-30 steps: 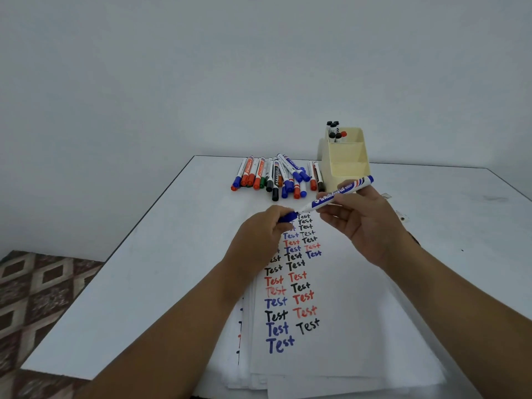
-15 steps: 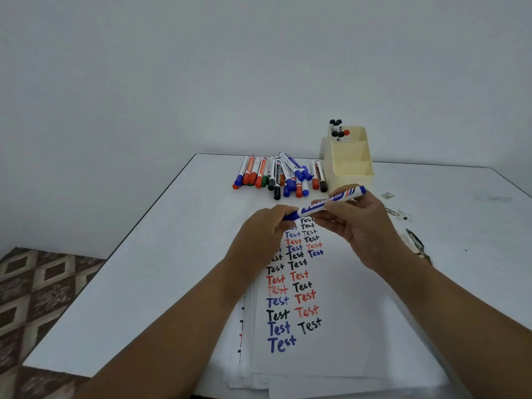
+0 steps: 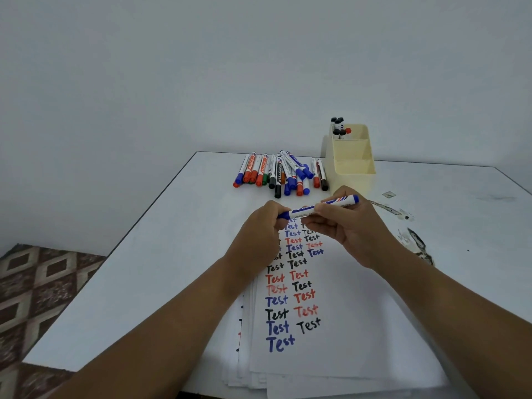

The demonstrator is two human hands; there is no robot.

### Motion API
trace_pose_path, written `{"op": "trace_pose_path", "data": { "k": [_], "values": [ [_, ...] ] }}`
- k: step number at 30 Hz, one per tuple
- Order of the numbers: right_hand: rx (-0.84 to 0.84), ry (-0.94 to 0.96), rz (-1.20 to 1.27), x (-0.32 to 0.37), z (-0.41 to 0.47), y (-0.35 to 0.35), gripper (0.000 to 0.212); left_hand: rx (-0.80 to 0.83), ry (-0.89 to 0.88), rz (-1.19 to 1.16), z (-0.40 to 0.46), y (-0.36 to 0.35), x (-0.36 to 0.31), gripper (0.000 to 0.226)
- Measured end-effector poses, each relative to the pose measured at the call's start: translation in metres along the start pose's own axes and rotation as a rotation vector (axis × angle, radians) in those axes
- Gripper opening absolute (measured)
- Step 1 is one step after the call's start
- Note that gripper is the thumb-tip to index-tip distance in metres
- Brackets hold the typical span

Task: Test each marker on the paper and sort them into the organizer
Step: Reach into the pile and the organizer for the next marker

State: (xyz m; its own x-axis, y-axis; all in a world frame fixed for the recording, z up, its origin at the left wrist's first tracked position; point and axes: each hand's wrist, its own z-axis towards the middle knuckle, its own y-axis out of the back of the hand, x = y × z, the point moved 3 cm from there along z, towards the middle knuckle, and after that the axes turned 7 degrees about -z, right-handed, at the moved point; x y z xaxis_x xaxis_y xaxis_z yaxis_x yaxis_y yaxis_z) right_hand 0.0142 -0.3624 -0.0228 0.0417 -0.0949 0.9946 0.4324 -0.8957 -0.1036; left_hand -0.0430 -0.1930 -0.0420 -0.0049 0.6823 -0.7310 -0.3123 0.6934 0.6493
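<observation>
Blue marker (image 3: 319, 208) between both hands' grips

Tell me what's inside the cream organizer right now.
The organizer holds several capped markers standing in its rear compartment: black caps and one red. The middle and front compartments look empty as far as visible; their floors are hidden by the walls.

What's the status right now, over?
Both hands on blue marker: left hand pinching cap end, right hand gripping barrel. Organizer behind. Nothing in the way.
</observation>
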Motion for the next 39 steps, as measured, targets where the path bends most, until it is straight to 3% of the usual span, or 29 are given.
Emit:
{"op": "trace_pose_path", "data": {
  "k": [6, 9, 12, 15, 20, 24, 32, 39],
  "values": [
    [0.014, -0.120, 0.149, -0.005, 0.008, 0.011, 0.016, -0.015, -0.076, 0.028, 0.004, -0.001, -0.003, 0.031],
    [-0.037, -0.125, 0.277, -0.003, 0.016, 0.017, 0.022, -0.094, -0.134, 0.057, 0.006, -0.001, 0.007, 0.056],
    [-0.057, -0.064, 0.291, 0.010, 0.027, 0.024, 0.017, -0.161, -0.070, 0.067, 0.009, 0.004, 0.016, 0.078],
    [-0.121, 0.060, 0.155, 0.039, 0.041, 0.035, 0.017, -0.157, -0.021, 0.160, 0.013, 0.002, 0.021, 0.078],
    [-0.382, 0.277, -0.263, 0.099, 0.064, 0.068, 0.048, -0.044, 0.085, 0.357, 0.021, -0.008, 0.032, 0.080],
    [-0.513, 0.416, -0.571, 0.136, 0.086, 0.091, 0.041, 0.001, 0.110, 0.399, 0.024, -0.014, 0.039, 0.083],
    [-0.592, 0.573, -0.877, 0.154, 0.127, 0.096, 0.038, 0.016, 0.120, 0.400, 0.027, -0.013, 0.040, 0.081],
    [-0.565, 0.630, -1.029, 0.145, 0.159, 0.090, 0.033, 0.016, 0.137, 0.355, 0.028, -0.011, 0.042, 0.081]
  ]
}}
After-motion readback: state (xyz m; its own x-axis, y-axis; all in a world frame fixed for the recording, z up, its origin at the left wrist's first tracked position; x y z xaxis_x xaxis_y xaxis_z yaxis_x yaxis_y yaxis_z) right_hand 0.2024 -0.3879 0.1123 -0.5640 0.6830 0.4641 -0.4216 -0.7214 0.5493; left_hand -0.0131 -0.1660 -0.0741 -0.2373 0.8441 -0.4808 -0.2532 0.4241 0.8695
